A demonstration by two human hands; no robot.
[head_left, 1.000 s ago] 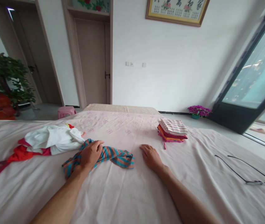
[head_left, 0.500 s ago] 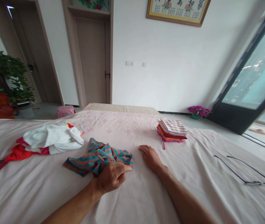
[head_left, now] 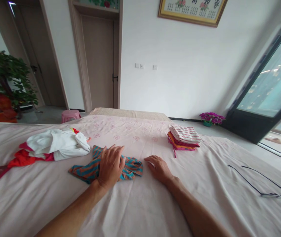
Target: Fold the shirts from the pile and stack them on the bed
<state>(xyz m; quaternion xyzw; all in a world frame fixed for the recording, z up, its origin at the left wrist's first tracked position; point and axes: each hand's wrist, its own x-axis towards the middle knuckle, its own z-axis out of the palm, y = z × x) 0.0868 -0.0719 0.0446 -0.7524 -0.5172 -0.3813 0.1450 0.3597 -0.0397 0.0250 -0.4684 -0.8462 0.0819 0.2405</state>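
Note:
A crumpled garment with teal and orange stripes [head_left: 132, 167] lies on the pale pink bedsheet [head_left: 140, 204] in front of me. Over its middle is my left hand [head_left: 110, 166], fingers stretched out and somewhat apart, hiding part of the cloth. Just right of the garment, my right hand [head_left: 158, 168] rests low at the sheet with its fingers extended, holding nothing. A neat stack of folded clothes [head_left: 183, 138], a red-and-white striped piece on top, sits beyond my right hand. To the left lies a loose heap of white and red clothes [head_left: 56, 144].
Eyeglasses [head_left: 261, 192] lie with their temples unfolded on the sheet at the right. A pink stool [head_left: 70, 115] stands past the far left edge. Purple flowers in a pot [head_left: 211, 119] are on the floor near the glass door [head_left: 261, 98].
My left hand has uncurled from a fist with one finger extended and moved up and left over the striped garment. My right hand has barely moved. The view has shifted slightly.

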